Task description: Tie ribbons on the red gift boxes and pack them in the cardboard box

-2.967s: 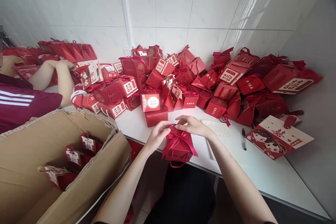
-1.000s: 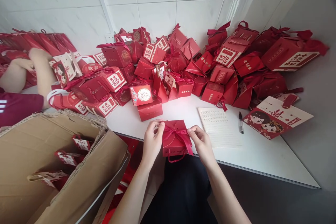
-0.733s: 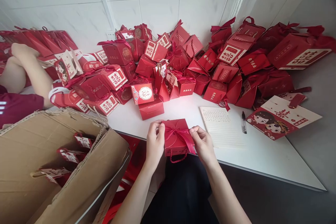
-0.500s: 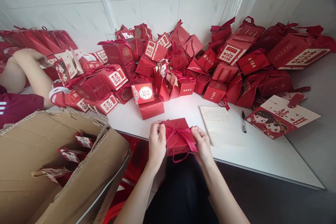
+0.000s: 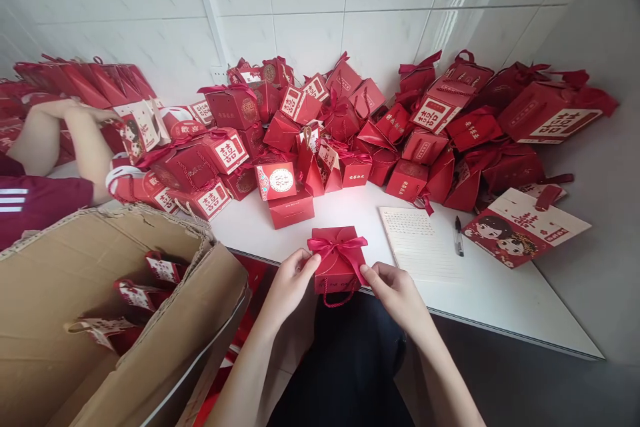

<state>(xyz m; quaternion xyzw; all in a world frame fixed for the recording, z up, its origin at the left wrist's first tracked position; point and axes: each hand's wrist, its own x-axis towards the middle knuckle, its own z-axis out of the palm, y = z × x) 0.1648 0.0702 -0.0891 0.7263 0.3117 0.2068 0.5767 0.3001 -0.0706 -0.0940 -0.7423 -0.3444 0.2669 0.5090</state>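
A small red gift box (image 5: pixel 333 271) sits at the table's front edge, its twisted cord handle hanging toward me. Across its lid a shiny red ribbon (image 5: pixel 340 250) is tied in a bow. My left hand (image 5: pixel 290 283) is closed at the box's left side, thumb and finger pinching the ribbon's left part. On the right, my right hand (image 5: pixel 395 287) pinches the ribbon's tail near the box's front corner. Just beyond the box stand two stacked red boxes (image 5: pixel 290 210), the upper one with a round white emblem.
Red gift boxes (image 5: pixel 345 123) are heaped along the tiled wall. A notebook (image 5: pixel 423 247), a pen (image 5: pixel 459 237) and a cartoon-printed bag (image 5: pixel 523 230) lie to the right. At left stands a cardboard box (image 5: pixel 200 293) holding red bags. A co-worker's arms (image 5: pixel 85 130) rest beyond it.
Both hands have moved from the box's sides to the ribbon. The bow's loops now spread wide across the lid. The camera view has shifted slightly.
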